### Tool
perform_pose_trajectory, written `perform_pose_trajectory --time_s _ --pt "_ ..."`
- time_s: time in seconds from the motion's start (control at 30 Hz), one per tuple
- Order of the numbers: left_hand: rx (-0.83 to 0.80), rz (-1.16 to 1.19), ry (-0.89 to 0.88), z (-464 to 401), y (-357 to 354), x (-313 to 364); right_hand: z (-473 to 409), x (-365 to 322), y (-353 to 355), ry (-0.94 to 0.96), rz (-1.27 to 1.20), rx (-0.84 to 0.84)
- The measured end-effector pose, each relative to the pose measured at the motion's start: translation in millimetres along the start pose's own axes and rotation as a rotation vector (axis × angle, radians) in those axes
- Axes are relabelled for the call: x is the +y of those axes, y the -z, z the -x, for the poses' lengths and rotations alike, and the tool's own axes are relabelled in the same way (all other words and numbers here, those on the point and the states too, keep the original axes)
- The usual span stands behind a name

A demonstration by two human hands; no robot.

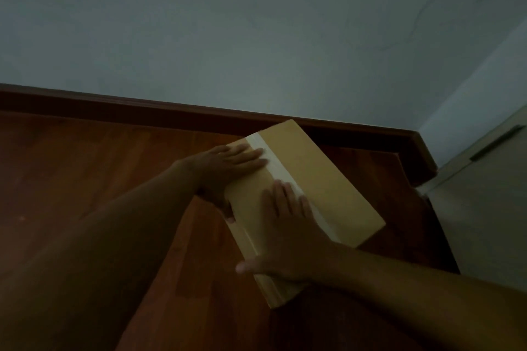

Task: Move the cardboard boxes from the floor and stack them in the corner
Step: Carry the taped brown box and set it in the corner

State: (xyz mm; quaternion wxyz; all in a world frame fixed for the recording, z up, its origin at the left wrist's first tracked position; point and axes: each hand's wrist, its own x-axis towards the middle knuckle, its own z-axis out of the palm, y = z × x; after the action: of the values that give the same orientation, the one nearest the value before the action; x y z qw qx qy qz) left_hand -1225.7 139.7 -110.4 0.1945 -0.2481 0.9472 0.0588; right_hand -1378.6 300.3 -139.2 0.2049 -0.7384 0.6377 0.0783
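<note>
A: While gripped from both sides, hangs tilted over the floor (85, 165), just short of the skirting (199, 114) — box (313, 174) at centre, long axis running from 11 o'clock to 5 o'clock. Corner off at 2 o'clock, beside a pale panel (479, 208).

B: Left hand (228, 162)?

A: Spread flat across the top at 10 o'clock, fingers reaching the pale tape (273, 162), thumb apparently hooked under the near-left edge. Right hand (288, 236) at 6 o'clock, fingers laid open on top, thumb splayed off the near end.

B: Weight?

A: Probably light; carried without strain, though hard to say. Stiff cardboard, smooth, likely a bit slippery under flat palms.

B: Better hold?

A: Opposite short ends, thumbs on top, fingers underneath. Dim light, underside hidden.
</note>
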Motion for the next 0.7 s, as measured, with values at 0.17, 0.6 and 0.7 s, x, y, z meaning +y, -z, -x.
perform_pose_trajectory --time_s 0.17,0.6,0.7 --pt "0.136 0.014 0.014 -25.5 -16.3 2.7 -3.6 56.6 4.7 0.042 0.140 0.130" --pt "0.425 0.067 -0.052 -112.0 -22.3 92.9 46.9 191.5 15.5 -0.379 0.134 0.077" --pt "0.417 0.054 -0.038 -132.3 -17.2 109.1 38.5 205.1 15.9 -0.382 0.126 0.165"
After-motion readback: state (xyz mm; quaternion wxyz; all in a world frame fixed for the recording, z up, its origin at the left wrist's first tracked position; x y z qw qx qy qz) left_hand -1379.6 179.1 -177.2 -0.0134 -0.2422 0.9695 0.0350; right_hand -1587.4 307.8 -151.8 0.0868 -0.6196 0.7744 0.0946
